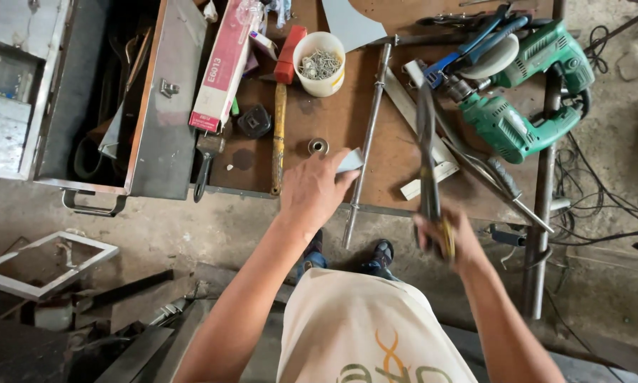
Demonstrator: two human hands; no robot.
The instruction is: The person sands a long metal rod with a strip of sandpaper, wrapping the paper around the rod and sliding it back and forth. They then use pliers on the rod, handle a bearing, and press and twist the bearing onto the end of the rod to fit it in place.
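Note:
My left hand (313, 190) grips a small grey piece of sheet metal (350, 161) by its edge, above the front of the rusty workbench (333, 120). My right hand (443, 237) is closed around the yellow-taped handles of long tin snips (427, 149), whose dark blades point away from me across the bench. A long steel rod (367, 142) lies on the bench between my two hands, running from the back to past the front edge.
A white cup of screws (320, 62), a hammer with red head and wooden handle (281, 106), a pink-and-white carton (224, 64) and a metal ring (318, 146) sit on the bench. Green power tools (525, 92) lie at right. An open metal toolbox (120, 99) stands at left.

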